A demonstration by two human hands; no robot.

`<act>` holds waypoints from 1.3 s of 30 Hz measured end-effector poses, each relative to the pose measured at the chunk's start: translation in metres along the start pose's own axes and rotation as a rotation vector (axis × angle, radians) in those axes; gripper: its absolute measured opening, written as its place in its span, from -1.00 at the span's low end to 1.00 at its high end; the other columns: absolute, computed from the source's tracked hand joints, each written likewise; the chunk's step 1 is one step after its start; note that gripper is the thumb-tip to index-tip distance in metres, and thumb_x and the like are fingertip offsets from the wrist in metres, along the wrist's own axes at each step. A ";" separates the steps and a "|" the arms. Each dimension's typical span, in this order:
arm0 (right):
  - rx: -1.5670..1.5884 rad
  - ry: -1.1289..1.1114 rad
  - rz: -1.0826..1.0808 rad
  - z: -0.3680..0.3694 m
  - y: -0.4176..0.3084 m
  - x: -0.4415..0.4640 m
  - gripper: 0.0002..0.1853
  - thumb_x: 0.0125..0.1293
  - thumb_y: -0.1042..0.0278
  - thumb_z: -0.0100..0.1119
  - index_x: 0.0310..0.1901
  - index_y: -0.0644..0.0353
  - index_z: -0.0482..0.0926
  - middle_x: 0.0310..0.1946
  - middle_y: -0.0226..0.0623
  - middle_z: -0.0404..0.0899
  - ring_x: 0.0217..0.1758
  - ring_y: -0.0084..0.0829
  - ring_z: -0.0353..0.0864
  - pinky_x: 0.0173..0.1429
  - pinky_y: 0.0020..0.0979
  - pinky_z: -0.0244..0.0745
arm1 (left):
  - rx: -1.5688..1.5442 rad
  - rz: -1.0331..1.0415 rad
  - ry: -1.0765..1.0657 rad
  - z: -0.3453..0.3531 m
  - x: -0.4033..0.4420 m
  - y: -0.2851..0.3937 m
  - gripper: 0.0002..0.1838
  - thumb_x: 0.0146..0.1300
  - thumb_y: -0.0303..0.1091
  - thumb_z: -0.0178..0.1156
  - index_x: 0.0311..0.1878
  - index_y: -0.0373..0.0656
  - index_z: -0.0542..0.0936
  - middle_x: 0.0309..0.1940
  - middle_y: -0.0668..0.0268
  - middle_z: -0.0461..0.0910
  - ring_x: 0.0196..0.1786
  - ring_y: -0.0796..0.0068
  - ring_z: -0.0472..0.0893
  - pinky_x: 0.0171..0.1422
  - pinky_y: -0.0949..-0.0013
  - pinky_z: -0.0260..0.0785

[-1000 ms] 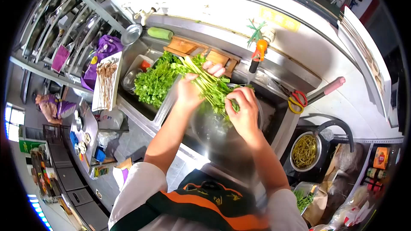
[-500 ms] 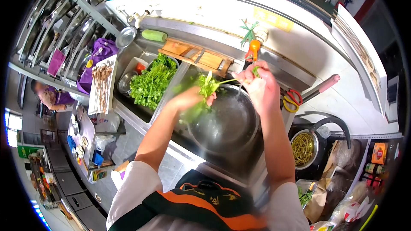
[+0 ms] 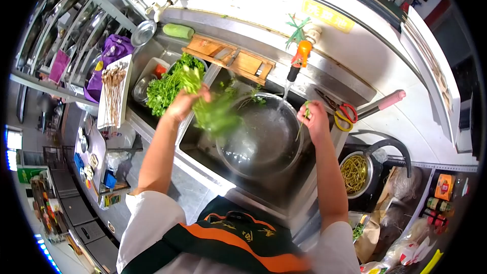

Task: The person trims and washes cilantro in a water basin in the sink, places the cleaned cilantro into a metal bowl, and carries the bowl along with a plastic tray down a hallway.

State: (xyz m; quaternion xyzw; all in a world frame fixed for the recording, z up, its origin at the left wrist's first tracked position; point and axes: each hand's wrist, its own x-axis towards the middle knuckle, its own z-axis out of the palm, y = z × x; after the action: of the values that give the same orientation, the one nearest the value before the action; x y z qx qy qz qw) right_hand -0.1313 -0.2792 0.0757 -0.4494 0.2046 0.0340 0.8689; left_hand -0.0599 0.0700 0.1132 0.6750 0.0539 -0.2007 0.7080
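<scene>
head view: our left hand clenches a blurred bunch of greens near the sink divider; our right hand pinches a thin sprig beside the metal basin. we'd sort best gripping stems, sparing leaves. yellow wall label, gold apron lettering: we can't read either.

Left hand grips leafy bunch, blurred, left of large bowl in sink. Right hand pinches thin sprig at bowl's right. Water running from faucet, far side. Slicing board at far edge.
</scene>
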 end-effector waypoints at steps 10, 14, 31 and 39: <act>-0.201 0.098 0.240 0.020 0.121 0.051 -0.48 0.02 0.34 0.14 0.00 0.09 0.14 -0.42 -0.36 0.47 -0.61 -0.66 0.24 -0.52 -0.60 0.20 | 0.840 -0.046 0.234 -0.126 0.054 0.056 -0.82 0.09 -0.39 0.04 -0.38 -0.36 0.47 -0.59 0.19 0.51 -0.49 0.48 0.52 -0.40 0.47 0.36; -0.542 0.168 0.123 0.021 0.164 0.087 -0.33 -0.07 0.37 0.20 0.09 0.08 0.08 -0.27 -0.29 0.43 -0.48 -0.49 0.38 -0.46 -0.51 0.30 | 1.254 -0.271 0.240 -0.174 0.116 0.007 -0.66 -0.04 -0.20 0.10 -0.33 -0.33 0.49 -0.45 0.06 0.54 -0.32 0.19 0.55 -0.22 0.29 0.38; -1.713 0.352 -0.551 0.013 0.179 0.136 -0.78 0.00 0.43 0.08 -0.26 0.24 0.42 -0.34 -0.22 0.42 -0.46 -0.27 0.45 -0.47 -0.35 0.36 | 0.866 0.351 0.095 -0.084 0.072 -0.045 -0.67 0.00 -0.44 0.12 -0.09 -0.18 0.42 -0.18 0.16 0.47 -0.11 0.27 0.48 -0.03 0.34 0.30; -0.439 0.008 0.146 0.109 0.160 0.109 -0.53 0.07 0.30 0.13 0.01 0.30 0.30 -0.22 -0.27 0.45 -0.19 -0.50 0.43 -0.13 -0.49 0.36 | 1.059 0.104 -0.055 0.007 0.059 -0.170 -0.28 -0.02 -0.22 0.17 0.23 0.23 0.07 0.07 0.05 0.24 0.07 0.13 0.32 -0.05 0.21 0.32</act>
State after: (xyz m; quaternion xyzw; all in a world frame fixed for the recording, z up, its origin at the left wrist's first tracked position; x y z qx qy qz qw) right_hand -0.0356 -0.1114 -0.0336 -0.6118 0.2277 0.1388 0.7447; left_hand -0.0682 0.0495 -0.0652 0.9362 -0.1070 -0.1826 0.2805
